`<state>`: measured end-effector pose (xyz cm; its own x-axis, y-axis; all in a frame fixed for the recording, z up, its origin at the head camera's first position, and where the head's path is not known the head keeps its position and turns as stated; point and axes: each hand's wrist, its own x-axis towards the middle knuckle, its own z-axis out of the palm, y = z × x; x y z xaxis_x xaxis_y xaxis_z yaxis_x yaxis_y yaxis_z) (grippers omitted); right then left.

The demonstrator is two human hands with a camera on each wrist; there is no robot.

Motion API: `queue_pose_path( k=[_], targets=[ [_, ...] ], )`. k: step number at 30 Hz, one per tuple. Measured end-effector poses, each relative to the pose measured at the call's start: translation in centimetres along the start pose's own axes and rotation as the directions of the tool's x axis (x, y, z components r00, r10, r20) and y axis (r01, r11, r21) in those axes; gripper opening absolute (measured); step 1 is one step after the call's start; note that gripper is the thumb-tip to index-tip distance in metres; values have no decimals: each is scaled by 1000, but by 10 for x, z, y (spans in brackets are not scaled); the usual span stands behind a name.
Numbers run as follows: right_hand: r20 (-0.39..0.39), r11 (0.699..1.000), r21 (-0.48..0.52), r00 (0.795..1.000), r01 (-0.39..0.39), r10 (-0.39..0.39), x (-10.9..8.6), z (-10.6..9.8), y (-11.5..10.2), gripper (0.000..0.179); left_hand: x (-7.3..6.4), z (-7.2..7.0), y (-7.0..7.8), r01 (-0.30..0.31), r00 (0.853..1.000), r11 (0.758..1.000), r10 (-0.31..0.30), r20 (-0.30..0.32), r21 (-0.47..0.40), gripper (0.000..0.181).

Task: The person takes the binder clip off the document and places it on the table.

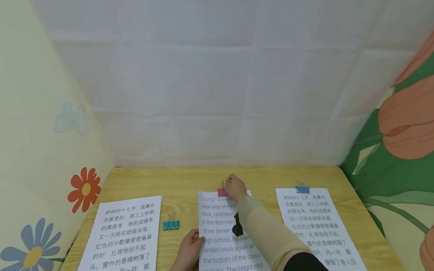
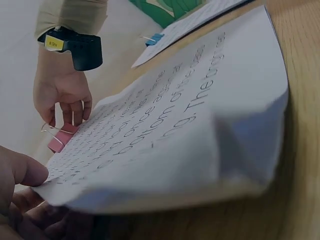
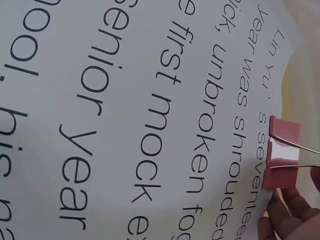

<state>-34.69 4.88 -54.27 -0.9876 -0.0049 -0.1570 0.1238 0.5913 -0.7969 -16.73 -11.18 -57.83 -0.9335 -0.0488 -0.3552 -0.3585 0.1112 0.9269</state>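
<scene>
In the head view, a stack of paper with English print (image 1: 226,248) lies in the middle of the table, a pink binder clip (image 1: 222,192) on its top edge. My right hand (image 1: 237,190) is at this clip, its fingers pinching the wire handles; the right wrist view shows the clip (image 3: 283,152) on the paper edge with fingertips (image 3: 292,205) beside it. My left hand (image 1: 190,250) holds the left edge of the stack, thumb (image 2: 31,170) on top and fingers below. In the left wrist view the paper (image 2: 165,125) bows up off the table.
A Chinese-printed sheet (image 1: 122,239) lies at the left, with a teal binder clip (image 1: 171,225) standing beside it. Another Chinese-printed sheet (image 1: 321,230) at the right carries a blue binder clip (image 1: 302,189). Behind the wooden table (image 1: 186,176) hangs a white cloth (image 1: 213,88).
</scene>
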Motion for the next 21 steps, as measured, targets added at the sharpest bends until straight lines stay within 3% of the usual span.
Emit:
queue_pose_path(
  k=[6, 11, 18, 21],
  targets=[
    [12, 1000, 3, 1000, 7, -7, 1, -1, 0, 21, -3, 2, -1, 17, 999, 996, -14, 37, -88, 52],
    [34, 998, -17, 998, 59, -59, 1, 1, 4, 20, -4, 4, -1, 39, 998, 990, -33, 51, -134, 60],
    [89, 995, -7, 991, 103, -102, 5, -1, 10, 28, 0, 3, 1, 40, 999, 997, -41, -24, -64, 58],
    [105, 992, 13, 986, 127, -128, 4, -4, 10, 33, 1, 1, 2, 40, 999, 997, -41, -11, -66, 56]
  ],
)
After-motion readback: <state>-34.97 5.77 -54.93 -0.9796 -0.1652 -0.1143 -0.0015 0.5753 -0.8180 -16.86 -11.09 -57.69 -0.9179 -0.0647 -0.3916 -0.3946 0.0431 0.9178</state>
